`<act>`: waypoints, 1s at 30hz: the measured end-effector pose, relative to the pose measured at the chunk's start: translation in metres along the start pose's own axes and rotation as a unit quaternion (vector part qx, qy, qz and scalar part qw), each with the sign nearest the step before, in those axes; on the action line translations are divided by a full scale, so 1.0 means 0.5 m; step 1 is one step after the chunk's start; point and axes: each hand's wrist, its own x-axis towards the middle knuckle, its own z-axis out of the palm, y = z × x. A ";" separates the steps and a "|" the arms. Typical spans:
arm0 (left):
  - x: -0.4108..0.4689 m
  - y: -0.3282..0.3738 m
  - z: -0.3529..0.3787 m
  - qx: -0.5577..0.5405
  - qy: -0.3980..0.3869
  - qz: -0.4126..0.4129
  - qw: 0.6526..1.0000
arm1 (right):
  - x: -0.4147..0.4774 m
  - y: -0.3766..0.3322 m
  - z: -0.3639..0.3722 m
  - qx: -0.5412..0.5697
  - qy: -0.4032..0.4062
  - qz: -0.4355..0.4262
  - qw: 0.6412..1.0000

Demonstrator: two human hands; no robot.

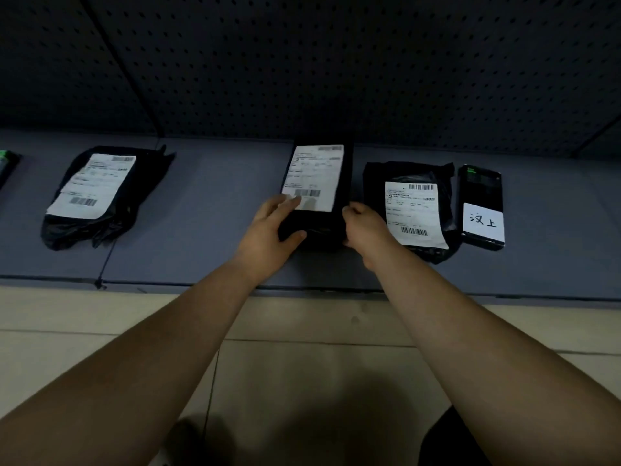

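A black box-shaped parcel (342,176) with a white shipping label on top lies on the grey shelf (208,203), near its middle. My left hand (268,233) grips the parcel's near left corner, fingers over the label's lower edge and thumb on the near end. My right hand (361,230) grips the near right corner, its fingers curled round the side. Both forearms reach in from below.
A black poly-bag parcel (151,169) with a label lies to the left. Another bagged parcel (376,176) lies just right of my right hand. A black handheld device (480,186) with a handwritten white tag is beside it. A perforated back panel rises behind; tiled floor lies below.
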 end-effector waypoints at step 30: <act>-0.002 0.102 -0.096 -0.258 0.062 -0.066 0.962 | -0.023 -0.041 -0.075 0.229 -0.159 -0.023 0.960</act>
